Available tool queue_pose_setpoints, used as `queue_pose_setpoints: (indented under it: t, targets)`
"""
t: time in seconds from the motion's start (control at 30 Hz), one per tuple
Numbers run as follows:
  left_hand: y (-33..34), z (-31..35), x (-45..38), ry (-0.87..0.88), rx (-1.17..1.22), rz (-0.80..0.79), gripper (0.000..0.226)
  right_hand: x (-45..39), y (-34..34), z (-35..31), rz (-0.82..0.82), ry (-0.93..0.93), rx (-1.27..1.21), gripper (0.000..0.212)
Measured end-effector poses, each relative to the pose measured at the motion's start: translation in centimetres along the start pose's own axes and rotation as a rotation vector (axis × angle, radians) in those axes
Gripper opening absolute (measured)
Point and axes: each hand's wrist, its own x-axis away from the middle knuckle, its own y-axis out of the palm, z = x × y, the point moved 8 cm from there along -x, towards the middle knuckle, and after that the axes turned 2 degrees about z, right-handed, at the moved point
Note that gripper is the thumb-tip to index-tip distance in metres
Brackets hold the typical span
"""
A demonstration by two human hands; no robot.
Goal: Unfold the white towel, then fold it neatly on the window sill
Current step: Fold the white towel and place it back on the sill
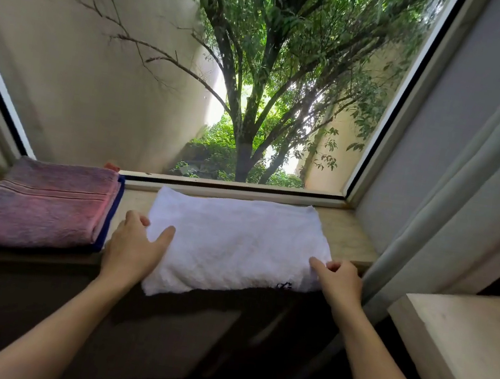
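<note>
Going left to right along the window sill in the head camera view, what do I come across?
Pink towel stacked on a blue one → left hand → white towel → right hand → bare sill end → curtain.

— What do you have in front of you?

— I see the white towel (pixel 234 242) folded into a wide rectangle, lying flat on the window sill (pixel 352 237), its far edge near the window frame.

— And the near side?

— I see the near-left corner hanging over the sill's front edge; a small dark mark sits by the near-right edge.
</note>
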Motion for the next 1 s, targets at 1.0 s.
queue_pose_setpoints:
  t: [1.0]
  targets:
    - [0.6,-1.0,0.8,-0.102,0.227,-0.148,0.031,1.0,1.5,-0.3,-0.062,0.017,-0.575,0.029]
